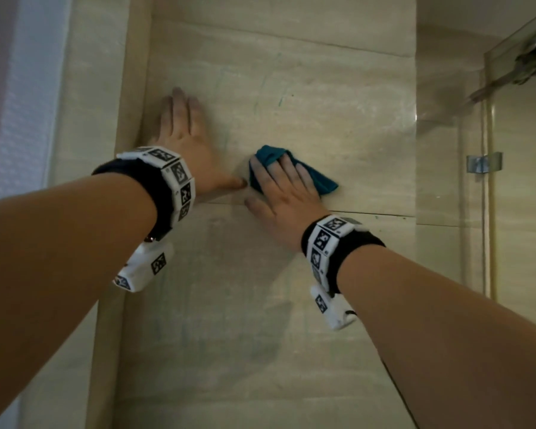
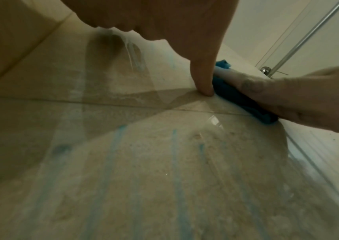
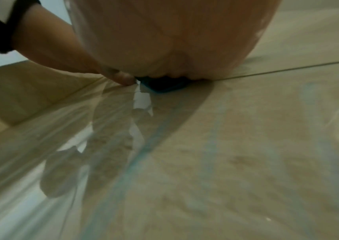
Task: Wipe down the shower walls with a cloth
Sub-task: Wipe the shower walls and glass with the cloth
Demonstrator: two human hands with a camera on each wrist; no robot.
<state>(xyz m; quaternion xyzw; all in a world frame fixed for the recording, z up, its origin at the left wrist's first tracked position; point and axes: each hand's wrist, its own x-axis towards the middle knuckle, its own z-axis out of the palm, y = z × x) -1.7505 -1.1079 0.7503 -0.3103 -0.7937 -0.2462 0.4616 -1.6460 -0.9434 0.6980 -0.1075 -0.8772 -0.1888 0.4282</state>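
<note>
Cloth (image 1: 291, 168) was teal, crumpled into a small wad, pinned flat against the beige tiled shower wall (image 1: 338, 119) under the right hand (image 1: 287, 196). It sat just above a horizontal grout line (image 1: 378, 214), roughly mid-wall. One bunched fold stuck out above the fingers, a pointed corner poked out to the right past the little-finger side. From the left wrist view the cloth (image 2: 238, 95) looked darker blue, compressed into a thick roll under the palm edge. From the right wrist view only a thin teal edge (image 3: 160, 88) showed under the heel of the hand.

Right hand: fingers extended and slightly spread over the cloth, pressing it onto the tile, thumb out to the left and resting on bare wall. No curl around the fabric visible.

Left hand (image 1: 186, 140): flat on the wall, fingers straight and close together pointing up, thumb splayed right with its tip just beside the cloth's left edge, near the right hand's index finger. It held nothing.

Wall surface in the wrist views was glossy, with faint vertical blue streaks (image 2: 174, 162) running down the lower tile. A few small green-blue marks also showed higher up in the head view.

Glass panel (image 1: 514, 181) with a metal clip (image 1: 483, 162) stood at the right, well apart from the cloth. Both wrists wore black bands with black-and-white marker tags (image 1: 180, 178).
</note>
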